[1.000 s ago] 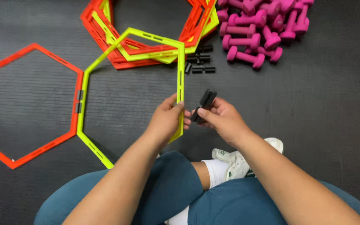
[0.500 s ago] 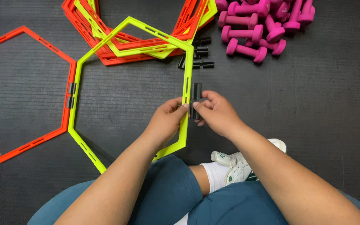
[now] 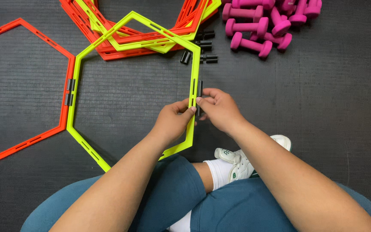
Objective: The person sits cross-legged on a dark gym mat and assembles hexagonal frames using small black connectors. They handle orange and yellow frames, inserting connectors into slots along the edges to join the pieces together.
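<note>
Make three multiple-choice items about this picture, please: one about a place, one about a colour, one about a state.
1. Where do the pink dumbbells lie?
A. top right of the floor
B. on the person's lap
C. inside the orange hexagon

2. What colour is the hexagon frame that both hands touch?
A. orange
B. yellow-green
C. pink

3. What is the right hand doing?
A. resting flat on the floor
B. lifting a dumbbell
C. pressing a black clip against the frame's right side

Answers: 1 A, the dumbbells are piled in the upper right corner. 2 B, the left hand pinches a yellow-green bar. 3 C, the fingers hold the clip at the bar's outer edge.
</note>
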